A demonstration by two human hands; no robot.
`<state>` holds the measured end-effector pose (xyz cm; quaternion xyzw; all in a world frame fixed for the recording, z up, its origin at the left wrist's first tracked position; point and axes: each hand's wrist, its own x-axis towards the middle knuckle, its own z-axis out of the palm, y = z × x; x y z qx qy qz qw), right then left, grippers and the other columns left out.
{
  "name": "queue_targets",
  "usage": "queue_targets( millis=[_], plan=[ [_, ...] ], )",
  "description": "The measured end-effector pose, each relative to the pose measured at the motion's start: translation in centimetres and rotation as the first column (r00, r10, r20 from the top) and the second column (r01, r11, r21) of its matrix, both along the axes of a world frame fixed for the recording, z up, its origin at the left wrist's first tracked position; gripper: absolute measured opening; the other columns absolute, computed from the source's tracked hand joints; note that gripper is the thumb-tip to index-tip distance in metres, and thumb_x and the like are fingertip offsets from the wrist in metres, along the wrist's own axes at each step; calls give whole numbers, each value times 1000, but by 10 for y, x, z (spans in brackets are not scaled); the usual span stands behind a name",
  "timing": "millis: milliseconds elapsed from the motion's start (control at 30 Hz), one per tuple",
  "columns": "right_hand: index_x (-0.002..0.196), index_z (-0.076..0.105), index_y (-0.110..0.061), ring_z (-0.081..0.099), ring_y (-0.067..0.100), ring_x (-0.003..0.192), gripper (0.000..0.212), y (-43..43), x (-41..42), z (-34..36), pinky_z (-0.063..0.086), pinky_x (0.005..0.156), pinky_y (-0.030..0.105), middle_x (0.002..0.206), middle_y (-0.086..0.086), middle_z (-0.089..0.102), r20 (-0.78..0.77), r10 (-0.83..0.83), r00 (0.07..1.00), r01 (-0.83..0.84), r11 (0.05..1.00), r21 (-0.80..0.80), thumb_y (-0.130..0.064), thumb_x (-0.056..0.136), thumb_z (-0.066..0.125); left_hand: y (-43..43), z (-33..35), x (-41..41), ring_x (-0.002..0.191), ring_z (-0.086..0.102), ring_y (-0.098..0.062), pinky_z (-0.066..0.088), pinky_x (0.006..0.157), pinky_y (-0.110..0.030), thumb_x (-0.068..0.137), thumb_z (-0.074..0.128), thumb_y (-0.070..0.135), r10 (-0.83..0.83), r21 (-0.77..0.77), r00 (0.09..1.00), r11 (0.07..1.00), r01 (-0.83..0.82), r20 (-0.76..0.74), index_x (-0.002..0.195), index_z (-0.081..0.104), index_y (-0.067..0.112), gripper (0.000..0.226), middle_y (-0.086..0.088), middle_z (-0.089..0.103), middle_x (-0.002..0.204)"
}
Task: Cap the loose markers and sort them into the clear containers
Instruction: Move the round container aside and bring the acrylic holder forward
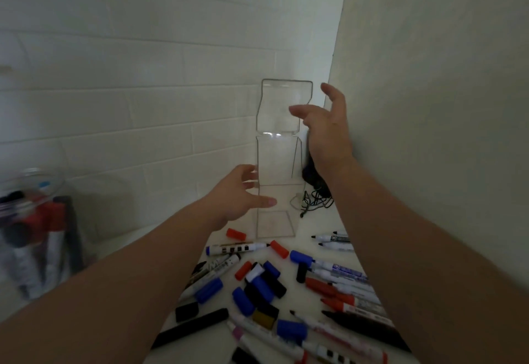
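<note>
Two bare forearms reach in from the near edge over a scatter of loose markers point(337, 275) and separate caps point(266, 283) in blue, red and black, lying on the near part of a white worktop point(317, 221). Beyond them, mid-scene, stands a tall, narrow clear container point(276, 160) with nothing visible inside. The left hand point(240, 191) is at its lower left wall, fingers point(249, 176) spread and relaxed, holding nothing; whether they touch the plastic cannot be told. The right hand point(326, 131) hovers beside its upper right edge, also spread wide and empty. The container looks like thin rigid acrylic: probably light, stiff, smooth and easy to tip because it is tall, so a hold on both side walls, low down, seems safest. The markers are likely light, hard and apt to roll. At the far left, blurred, a clear jar point(34, 220) holds markers. A black cable point(315, 194) lies tangled at the far right. White tiled wall behind, plain wall to the right
</note>
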<state>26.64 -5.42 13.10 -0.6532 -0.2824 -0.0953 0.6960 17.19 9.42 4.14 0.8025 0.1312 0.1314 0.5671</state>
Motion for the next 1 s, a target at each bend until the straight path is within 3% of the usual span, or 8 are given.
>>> queue_targets(
  millis=[100,267,500,567,633,733,867,1000],
  plan=[
    [149,34,-31,59,-2,103,58,-2,5,3,43,79,6,113,-12,65,-72,76,995,-81,994,-76,-6,97,45,0,1,0,121,49,-10,42,92,-27,67,93,22,-25,-14,1000,1000,25,-8,150,35,20,102,9,50,138],
    [139,47,-18,53,12,127,48,-7,4,-12,41,111,32,136,1,59,-113,139,984,-150,984,-100,1,96,38,-1,-1,0,124,51,-11,43,95,-28,65,94,23,-22,-27,1000,999,22,-1,149,36,19,102,10,52,134],
    [108,64,-15,67,20,104,23,-34,-10,-13,56,94,39,112,11,70,-193,-42,980,49,998,35,-4,92,52,-1,0,0,127,48,-12,42,94,-27,68,91,19,-33,-49,999,998,31,-27,153,30,20,105,3,46,149],
    [105,66,-17,68,23,96,20,-53,-14,-24,60,83,38,106,8,71,-166,-168,972,136,973,-187,-7,91,57,-4,5,-7,135,44,-16,42,99,-31,67,92,23,-28,-20,998,999,27,-51,156,22,24,113,-1,41,155],
    [107,68,-21,67,19,88,17,-74,-15,-42,59,78,38,103,1,71,-75,-247,966,179,850,-495,-17,91,63,-6,19,-23,134,46,-21,42,97,-34,68,91,31,25,40,997,999,-22,-73,157,17,30,115,-4,40,155],
    [100,66,-26,62,10,78,9,-110,-20,-70,51,71,30,98,-3,69,-13,-303,953,209,688,-694,-21,92,65,2,54,-72,104,66,-19,51,79,-30,81,81,34,159,105,986,983,-153,-45,148,38,24,81,-2,61,129],
    [98,65,-28,60,14,85,7,-135,-42,-96,43,80,29,96,-3,66,50,-227,973,169,538,-826,-23,93,64,23,77,-168,61,69,-9,56,59,-32,93,68,20,312,288,950,910,-300,2,94,72,18,4,2,76,79],
    [84,63,-37,62,16,78,11,-137,-61,-96,51,79,38,87,-4,69,59,-149,987,123,469,-875,-30,92,67,35,57,-238,52,65,-17,53,48,-27,91,71,23,503,504,854,776,-379,-133,76,73,22,15,2,71,61]
  ],
)
